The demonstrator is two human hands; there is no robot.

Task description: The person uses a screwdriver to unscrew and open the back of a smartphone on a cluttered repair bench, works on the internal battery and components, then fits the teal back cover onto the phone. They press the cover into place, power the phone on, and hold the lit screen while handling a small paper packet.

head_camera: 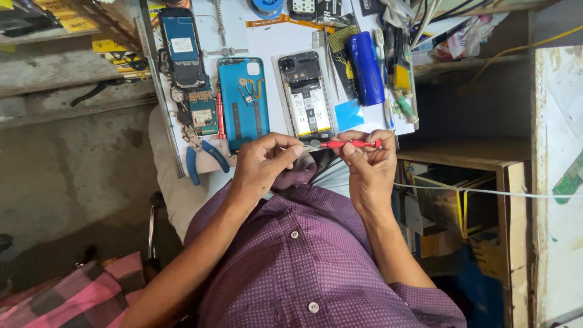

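One red screwdriver [351, 144] lies level between the two hands, just at the near edge of the white surface [276, 42]. The right hand [369, 164] has its fingers closed round the red handle; the left hand [262, 163] pinches its fingers together at the thin metal tip, and whether something tiny sits between them cannot be made out.

Two opened phones rest on the surface: one with its back off and the battery showing [306, 97], just beyond the hands, and an older dark one [181, 45] farther left. One teal back cover [243, 100] lies inside-up between them, one small green circuit board [203, 114] beside it. One pair of blue-handled pliers [200, 157] sits at the left near corner, half over the edge. One blue cylinder-shaped tool [365, 67] lies to the right, with a small blue square [348, 114] below it.

The top of the surface is cut off by the frame, so the things there show only in part. The wooden shelf [461, 194] at right holds yellow-edged stacks, too dark to identify
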